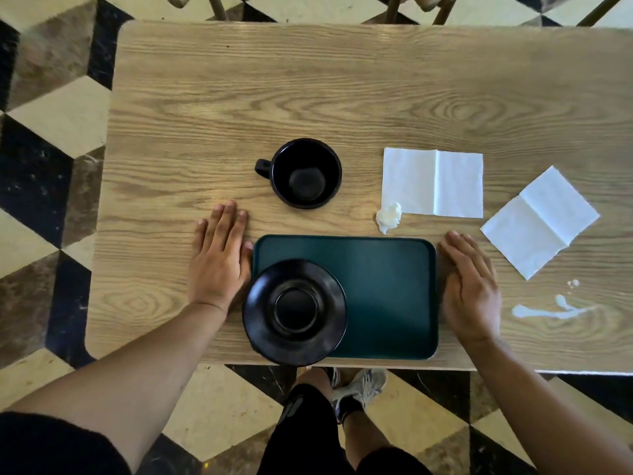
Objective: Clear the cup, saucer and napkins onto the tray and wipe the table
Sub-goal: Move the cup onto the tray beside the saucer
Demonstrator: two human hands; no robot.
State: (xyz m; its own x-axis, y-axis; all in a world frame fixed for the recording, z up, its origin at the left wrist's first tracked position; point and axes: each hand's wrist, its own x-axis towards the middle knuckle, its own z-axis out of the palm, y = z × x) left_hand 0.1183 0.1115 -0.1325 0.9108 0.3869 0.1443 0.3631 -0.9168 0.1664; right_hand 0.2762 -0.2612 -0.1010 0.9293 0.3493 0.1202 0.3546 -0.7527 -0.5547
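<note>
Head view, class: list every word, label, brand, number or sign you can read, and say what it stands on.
None can be read.
Cup, saucer, tray, napkins and table: no print shows.
Shoe: any marking is too small and blurred to read.

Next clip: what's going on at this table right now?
A person is clearing a wooden table. Both hands lie flat on it, the left hand and right hand on either side of a dark green tray, holding nothing. The black saucer already sits on the tray's left end, overhanging its edge. The black cup, two flat napkins, a crumpled napkin and a white spill are off the tray.
</note>
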